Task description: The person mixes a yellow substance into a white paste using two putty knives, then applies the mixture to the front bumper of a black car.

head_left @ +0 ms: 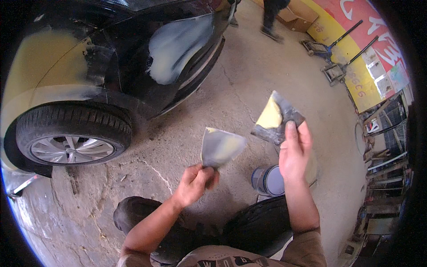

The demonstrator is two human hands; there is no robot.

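Note:
My left hand point(195, 182) grips the lower end of a grey flat spreader point(221, 147) smeared with pale yellow. To its right and a little higher, my right hand point(295, 151) pinches a darker, grimy spreader point(284, 133) carrying a lump of pale yellow paste point(269, 113). The two spreaders are apart. Beside my right forearm, low down, stands a round grey-blue tin point(262, 178). Up and to the left is a black car point(122, 53) with yellow and whitish filler patches point(173, 49) on its body panels.
The car's front wheel point(73, 138) is at left. At the top, another person's dark legs point(271, 22) stand near a cardboard box point(302, 15). Two floor jacks point(333, 73) sit along the yellow-and-red wall point(356, 89). Clutter point(380, 209) lines the right side. My knees are below.

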